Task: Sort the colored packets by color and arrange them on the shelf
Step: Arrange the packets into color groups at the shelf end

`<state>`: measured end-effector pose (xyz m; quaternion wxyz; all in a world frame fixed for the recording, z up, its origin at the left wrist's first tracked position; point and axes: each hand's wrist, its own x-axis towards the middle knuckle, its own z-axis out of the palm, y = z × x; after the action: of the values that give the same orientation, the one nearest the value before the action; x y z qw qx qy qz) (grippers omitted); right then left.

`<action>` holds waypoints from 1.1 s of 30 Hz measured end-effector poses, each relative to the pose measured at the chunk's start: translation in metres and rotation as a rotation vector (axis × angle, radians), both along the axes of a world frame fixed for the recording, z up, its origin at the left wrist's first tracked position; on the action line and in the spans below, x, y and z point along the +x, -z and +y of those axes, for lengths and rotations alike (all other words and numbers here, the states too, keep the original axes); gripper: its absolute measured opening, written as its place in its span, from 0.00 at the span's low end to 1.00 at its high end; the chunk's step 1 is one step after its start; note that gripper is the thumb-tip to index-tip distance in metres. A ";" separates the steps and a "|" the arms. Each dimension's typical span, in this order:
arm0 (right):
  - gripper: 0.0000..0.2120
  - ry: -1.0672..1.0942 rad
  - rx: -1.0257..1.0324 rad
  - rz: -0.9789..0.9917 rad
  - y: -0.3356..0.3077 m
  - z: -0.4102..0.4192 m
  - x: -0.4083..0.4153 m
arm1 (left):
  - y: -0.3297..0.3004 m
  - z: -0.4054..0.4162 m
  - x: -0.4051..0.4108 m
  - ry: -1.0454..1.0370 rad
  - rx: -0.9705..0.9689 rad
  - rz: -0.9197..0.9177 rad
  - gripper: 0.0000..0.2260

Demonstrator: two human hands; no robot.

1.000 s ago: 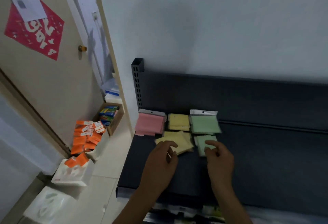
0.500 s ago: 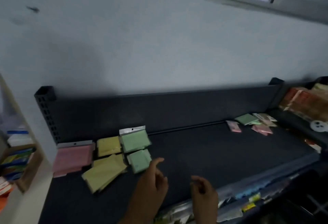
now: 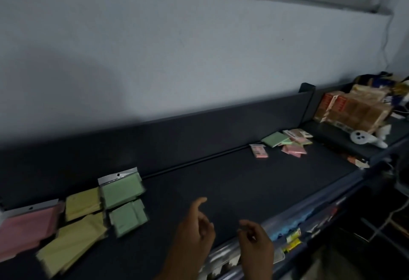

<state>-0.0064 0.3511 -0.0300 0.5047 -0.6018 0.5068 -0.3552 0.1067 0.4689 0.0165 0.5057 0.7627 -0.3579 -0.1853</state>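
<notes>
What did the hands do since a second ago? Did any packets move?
Both hands came off the packets. The left hand let go of the yellow packets and the right hand left the small green packet; both now hang over the bare shelf, holding nothing. The sorted packets stayed put. The camera swung right, showing a mixed pile at the far end.

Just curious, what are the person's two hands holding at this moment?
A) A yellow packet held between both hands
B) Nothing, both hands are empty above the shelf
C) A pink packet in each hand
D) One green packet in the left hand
B: the left hand and right hand show loosely curled fingers with nothing in them, above the dark shelf.
</notes>
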 end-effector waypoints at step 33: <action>0.13 0.078 0.002 -0.138 0.004 -0.234 -0.177 | 0.020 -0.262 -0.128 0.158 0.175 -0.069 0.21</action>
<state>-0.1837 0.1169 -0.0336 0.5249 -0.5552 0.4943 -0.4146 -0.0217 0.2068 -0.0035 0.4082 0.7793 -0.4168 -0.2288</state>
